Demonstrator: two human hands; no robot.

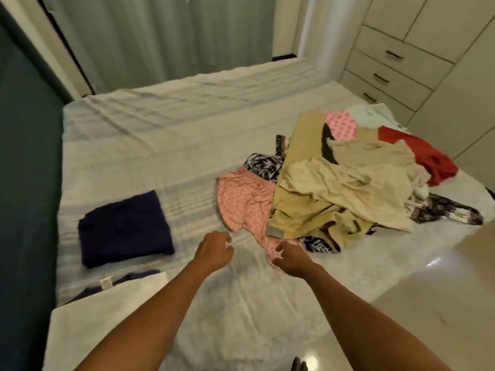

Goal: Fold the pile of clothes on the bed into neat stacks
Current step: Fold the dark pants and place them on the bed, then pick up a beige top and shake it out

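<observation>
Fingers of the left hand are hanging loosely curled over the bare bed, holding nothing, while the right hand is curling at the blurred tail of the pink garment; whether it is pinching the cloth cannot be told. That garment is trailing from the pile of clothes, which is burying its lower layers and crowding the bed's right edge. A folded navy garment is lying near the left edge, with open room stretching between them.
</observation>
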